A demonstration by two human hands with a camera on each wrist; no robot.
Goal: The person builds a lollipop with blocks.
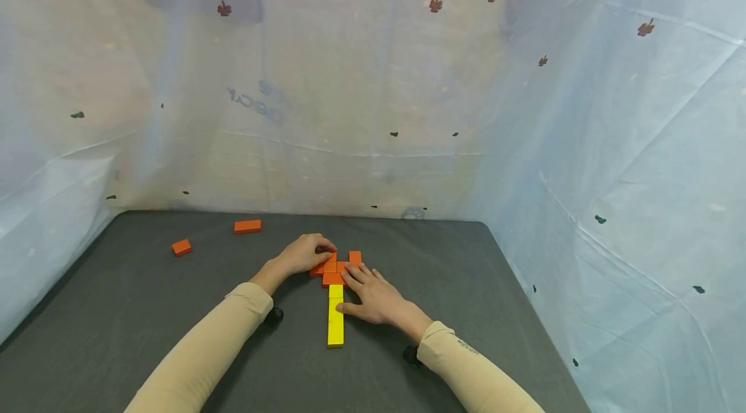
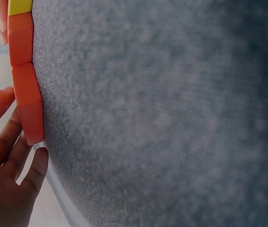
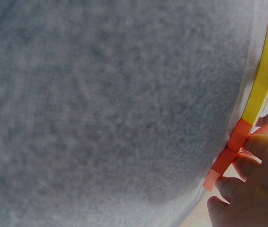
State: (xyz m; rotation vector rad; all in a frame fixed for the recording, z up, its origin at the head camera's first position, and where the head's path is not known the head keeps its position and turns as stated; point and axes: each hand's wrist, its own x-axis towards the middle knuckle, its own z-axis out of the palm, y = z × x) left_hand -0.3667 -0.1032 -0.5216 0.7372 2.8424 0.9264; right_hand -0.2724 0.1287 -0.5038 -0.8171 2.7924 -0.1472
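Several flat orange blocks (image 1: 330, 279) lie together in a group on the dark table, above a straight strip of yellow blocks (image 1: 335, 329). My left hand (image 1: 304, 253) curves over the group's left side, its thumb and fingers around an orange block (image 2: 28, 104) at the edge. My right hand (image 1: 375, 296) lies spread at the right side, its fingertips on the orange blocks and its thumb touching the yellow strip. In the right wrist view, the right fingers rest along the orange blocks (image 3: 225, 160). The left fingers partly hide some of the blocks.
Two loose orange pieces lie at the far left: a short block (image 1: 182, 247) and a longer block (image 1: 247, 226). Translucent sheeting (image 1: 326, 96) rises behind the dark grey table (image 1: 466, 283) and along its sides.
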